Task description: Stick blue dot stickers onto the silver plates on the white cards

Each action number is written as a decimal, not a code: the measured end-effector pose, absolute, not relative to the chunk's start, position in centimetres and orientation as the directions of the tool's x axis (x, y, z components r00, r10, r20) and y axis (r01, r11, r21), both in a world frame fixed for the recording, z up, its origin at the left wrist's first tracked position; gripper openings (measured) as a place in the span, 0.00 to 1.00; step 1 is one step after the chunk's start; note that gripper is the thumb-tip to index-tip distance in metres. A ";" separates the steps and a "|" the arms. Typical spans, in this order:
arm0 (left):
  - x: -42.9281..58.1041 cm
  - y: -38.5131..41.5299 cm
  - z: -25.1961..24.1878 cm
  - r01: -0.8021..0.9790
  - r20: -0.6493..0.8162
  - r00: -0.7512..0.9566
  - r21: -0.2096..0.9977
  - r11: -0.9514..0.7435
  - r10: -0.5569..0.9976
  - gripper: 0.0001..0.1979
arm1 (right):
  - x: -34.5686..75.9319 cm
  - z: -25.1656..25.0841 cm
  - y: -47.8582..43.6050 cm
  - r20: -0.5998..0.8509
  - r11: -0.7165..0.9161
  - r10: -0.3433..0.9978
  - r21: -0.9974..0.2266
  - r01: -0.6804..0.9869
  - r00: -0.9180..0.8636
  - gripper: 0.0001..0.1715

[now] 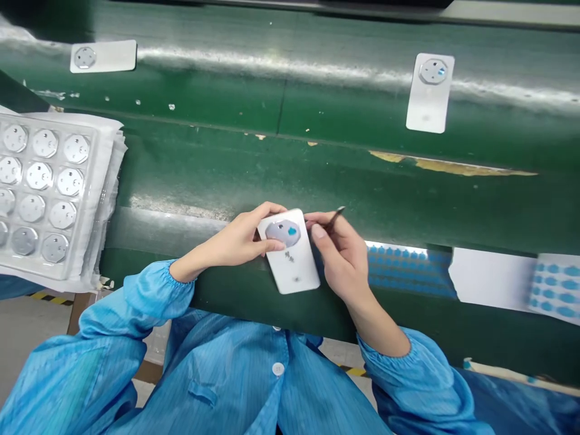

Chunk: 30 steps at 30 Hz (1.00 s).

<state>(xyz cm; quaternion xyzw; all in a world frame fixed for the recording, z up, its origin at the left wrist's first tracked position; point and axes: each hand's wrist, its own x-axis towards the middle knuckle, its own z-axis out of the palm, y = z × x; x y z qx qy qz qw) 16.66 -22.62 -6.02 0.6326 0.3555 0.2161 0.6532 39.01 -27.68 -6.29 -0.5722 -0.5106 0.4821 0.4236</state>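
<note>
The right hand (339, 254) hides most of a thin tool (338, 212), perhaps tweezers.

Belt (217, 163) open ahead. Tray (54, 193) obstructs left of left hand (240, 241); sticker sheet (408, 272), apparently flat, lies beside right hand (339, 254).

A white cover (293, 266) with rounded corners lies tilted at the near edge of the green belt (226, 169), its upper end leaning left, gripped there by the left hand (240, 238). A grey disc (278, 233) set in that end carries a small blue sticker (292, 231). Thin dark tweezers (336, 215), held in the right hand (341, 257), point up just beside the cover.
</note>
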 end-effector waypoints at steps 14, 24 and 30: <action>17.2 -23.5 -6.4 0.087 -0.196 0.611 0.980 0.181 0.767 0.17 | 37.5 -5.8 -26.1 -0.296 -0.289 0.955 -0.948 0.131 -0.031 0.31; 18.0 -23.9 -6.7 -0.109 -0.238 0.377 0.948 0.298 0.895 0.23 | 37.1 -6.6 -27.1 -0.221 -0.214 0.969 -0.974 0.068 -0.110 0.22; 19.3 -25.4 -7.0 -0.258 -0.308 0.244 0.894 0.368 0.920 0.30 | 36.5 -7.7 -27.9 -0.035 -0.009 0.990 -0.982 0.190 -0.137 0.16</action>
